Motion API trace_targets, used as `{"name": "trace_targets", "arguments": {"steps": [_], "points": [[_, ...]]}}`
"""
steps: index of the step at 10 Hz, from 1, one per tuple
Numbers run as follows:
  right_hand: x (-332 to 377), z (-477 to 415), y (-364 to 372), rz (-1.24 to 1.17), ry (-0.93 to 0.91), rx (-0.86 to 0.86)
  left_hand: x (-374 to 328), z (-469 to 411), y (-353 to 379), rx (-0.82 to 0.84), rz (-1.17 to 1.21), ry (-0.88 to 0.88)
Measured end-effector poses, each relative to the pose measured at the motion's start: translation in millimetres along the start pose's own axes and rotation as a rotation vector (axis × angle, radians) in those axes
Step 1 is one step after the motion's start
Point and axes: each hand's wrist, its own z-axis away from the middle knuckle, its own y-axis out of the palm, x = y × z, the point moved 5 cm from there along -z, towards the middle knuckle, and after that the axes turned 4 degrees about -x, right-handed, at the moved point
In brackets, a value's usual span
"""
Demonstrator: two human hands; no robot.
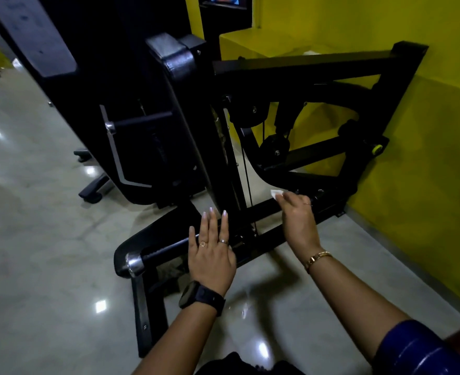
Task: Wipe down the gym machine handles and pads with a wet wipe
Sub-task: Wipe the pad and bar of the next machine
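1. Looking down on a pale, glossy floor [33,239] catching lamp glints from 7 round to 10 o'clock, and facing a yellow wall [426,131] running from 12 round to 4 o'clock.
2. Taking in a black gym machine [291,71] across the middle of the view: an upright back pad [174,58] toward 12 o'clock, a pulley [274,146] and a thin cable [246,171] just toward 2 o'clock of centre, a small yellow knob [377,149] at 3 o'clock.
3. Showing, at 7 o'clock of centre, a chrome-capped handle [142,259] jutting toward 8 o'clock in front of a low black pad [153,236].
4. Laying the left hand [209,253] flat over the handle's bar, just toward 3 o'clock of the chrome cap, fingers straight and spread, gripping nothing; not telling clearly whether touching the bar or hovering just above it.
5. Wearing two rings on that hand and a dark watch [201,297] on its wrist.
6. Pinching a white wet wipe [276,192] in the fingertips of the right hand [299,217], at 4 o'clock of centre, thumb and fingers closed on it.
7. Holding the wipe just above the low frame bar [264,209], near the foot of the cable; too dark there for judging contact with the metal.
8. Wearing a gold bracelet [318,258] on the right wrist and a blue sleeve [418,350] at 5 o'clock.
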Motion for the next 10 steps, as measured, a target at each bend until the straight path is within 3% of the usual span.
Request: {"name": "trace_targets", "arguments": {"steps": [1,3,5,6,7,8,9,10], "points": [[32.4,15.5,8.3,-0.070,-0.033,0.017,3.4,2.1,-0.5,-0.011,0.009,-0.017],[107.4,58.3,32.3,-0.174,-0.318,0.135,14.0,4.7,-1.0,-0.029,-0.023,-0.068],[52.5,16.3,10.8,0.027,-0.114,0.064,29.7,9.3,-8.3,-0.030,0.000,-0.088],[57.3,16.6,9.9,0.001,-0.068,0.054,38.4,10.4,-9.7,-0.028,0.009,-0.115],[114.7,43.4,10.2,-0.019,-0.165,0.018,48.6,15.1,-10.5,-0.023,-0.002,-0.132],[157.9,72.1,26.7,-0.120,-0.237,0.133,56.0,19.1,-8.5,0.010,-0.069,-0.120],[159.9,67.2,32.6,-0.130,-0.355,0.098,63.5,16.0,-11.2,-0.060,-0.066,-0.159],[123.9,49.5,25.4,-0.091,-0.234,0.070,72.7,16.3,-15.4,-0.084,-0.024,-0.182]]}}
